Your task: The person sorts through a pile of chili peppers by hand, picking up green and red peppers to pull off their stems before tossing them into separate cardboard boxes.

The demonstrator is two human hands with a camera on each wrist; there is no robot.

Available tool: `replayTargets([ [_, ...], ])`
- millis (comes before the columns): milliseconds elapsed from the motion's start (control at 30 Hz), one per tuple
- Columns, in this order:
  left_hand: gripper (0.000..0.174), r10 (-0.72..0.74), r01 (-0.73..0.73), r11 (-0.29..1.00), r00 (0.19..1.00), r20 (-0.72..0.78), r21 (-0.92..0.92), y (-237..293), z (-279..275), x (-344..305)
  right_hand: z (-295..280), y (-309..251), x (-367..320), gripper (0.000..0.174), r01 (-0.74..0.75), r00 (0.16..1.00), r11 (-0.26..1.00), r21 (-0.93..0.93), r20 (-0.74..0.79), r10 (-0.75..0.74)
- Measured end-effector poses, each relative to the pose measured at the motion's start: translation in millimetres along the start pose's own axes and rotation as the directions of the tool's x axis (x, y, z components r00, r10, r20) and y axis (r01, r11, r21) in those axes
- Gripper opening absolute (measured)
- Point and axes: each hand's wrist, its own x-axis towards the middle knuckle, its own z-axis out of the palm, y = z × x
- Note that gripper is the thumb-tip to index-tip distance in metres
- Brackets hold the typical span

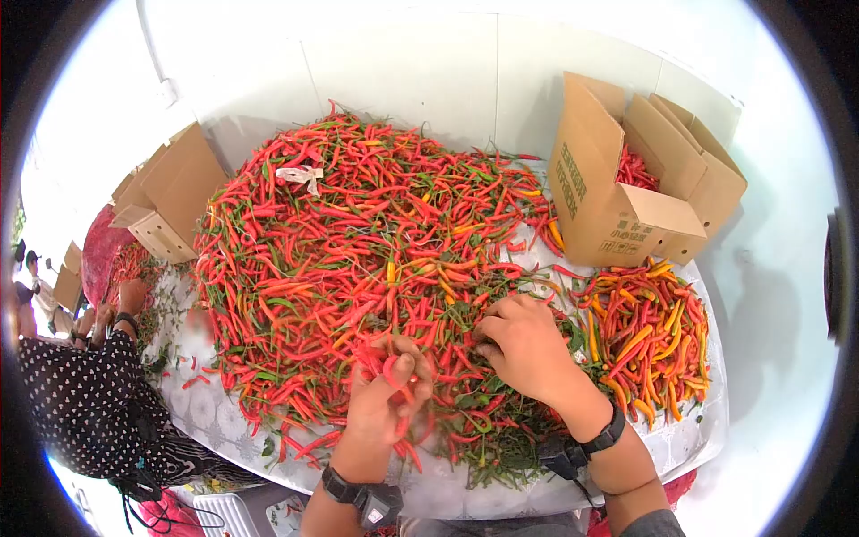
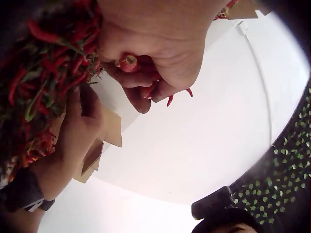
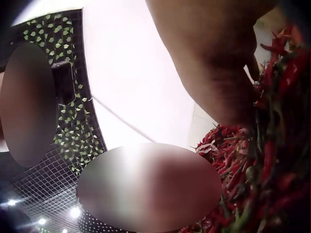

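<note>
A large heap of red chili peppers (image 1: 304,233), mixed with green and orange ones, covers the middle of the table. My left hand (image 1: 371,416) is at the heap's front edge, its fingers curled round a few red chili peppers (image 2: 129,63). Thin red tips poke out below those fingers in the left wrist view. Over the heap's front right part, my right hand (image 1: 528,349) points down with bent fingers among the peppers. Its fingertips are hidden, and I cannot tell whether they pinch a pepper. Green stems and leaves (image 1: 501,456) lie in front of it.
A smaller pile of orange and red peppers (image 1: 640,331) sits at the right. Behind it stands an open cardboard box (image 1: 573,183) with red peppers inside. Another carton (image 1: 188,188) is at the back left. A person in a dotted garment (image 1: 80,403) works at the table's (image 1: 201,407) left side.
</note>
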Motion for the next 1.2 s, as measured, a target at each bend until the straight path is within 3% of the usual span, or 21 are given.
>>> replayTargets([
  [67,0.014,0.024,-0.024,1.000,1.000,-0.018,-0.016,0,0,-1,4,2,3,0.021,-0.014,0.999,1.000,0.028,-0.044,0.015],
  [167,0.015,0.057,-0.057,0.997,0.998,0.009,-0.050,-1,-7,2,-13,-8,8,0.019,-0.214,0.906,0.812,0.542,-0.201,0.373],
  [200,0.016,0.066,-0.065,0.996,0.997,0.026,-0.062,-2,-9,3,-17,-3,8,0.019,-0.131,0.926,0.843,0.522,-0.239,0.292],
  [267,0.018,0.041,-0.041,0.999,0.999,0.022,-0.029,-3,-7,1,-22,-8,6,0.020,-0.236,0.950,0.539,0.809,0.076,0.303],
  [300,0.019,0.028,-0.028,1.000,0.999,0.020,-0.012,-4,-6,1,-25,-13,4,0.021,-0.308,0.940,0.348,0.886,0.226,0.255],
  [333,0.020,0.035,-0.039,0.995,0.999,0.038,0.092,-5,-3,0,-27,-23,3,0.019,-0.339,0.932,0.236,0.911,0.291,0.215],
  [400,0.021,0.047,-0.066,0.953,0.996,0.072,0.294,-6,2,-1,-14,-36,0,0.017,-0.367,0.921,0.196,0.910,0.325,0.216],
  [467,0.023,0.130,-0.131,0.926,0.991,0.027,0.354,-16,3,-4,-1,-48,-6,0.015,-0.379,0.913,0.160,0.911,0.340,0.228],
  [567,0.021,0.197,-0.195,0.926,0.980,0.026,0.323,-15,-3,-5,8,-46,-8,0.022,-0.289,0.948,0.408,0.866,0.201,0.246],
  [600,0.020,0.182,-0.176,0.937,0.983,0.008,0.303,-10,-4,-4,0,-45,-7,0.029,-0.394,0.913,0.329,0.858,0.324,0.248],
  [700,0.016,0.228,-0.211,0.940,0.973,-0.035,0.269,-4,4,-4,-25,-51,-3,0.028,-0.596,0.802,0.280,0.752,0.571,0.176],
  [800,0.016,0.261,-0.247,0.906,0.965,0.003,0.343,-5,0,-3,-18,-57,-6,0.028,-0.416,0.908,0.533,0.737,0.367,0.202],
  [900,0.017,0.237,-0.219,0.909,0.972,-0.006,0.355,-6,0,-3,-6,-57,-11,0.027,-0.154,0.987,0.813,0.561,0.051,0.152],
  [1000,0.019,0.093,-0.089,0.983,0.996,-0.014,0.163,-5,-2,-4,-1,-57,-11,0.025,0.116,0.991,0.894,0.433,-0.113,-0.074],
  [1067,0.020,-0.019,0.020,1.000,0.999,0.040,-0.005,-10,-12,-1,-2,-56,-6,0.025,0.227,0.967,0.860,0.458,-0.211,-0.143],
  [1167,0.021,-0.004,0.004,1.000,0.999,0.036,-0.017,-10,-8,-1,0,-55,-7,0.029,0.277,0.939,0.877,0.393,-0.305,-0.159],
  [1200,0.020,0.094,-0.094,0.992,0.996,0.005,0.088,-9,-3,-3,2,-54,-8,0.030,0.272,0.933,0.894,0.357,-0.326,-0.153],
])
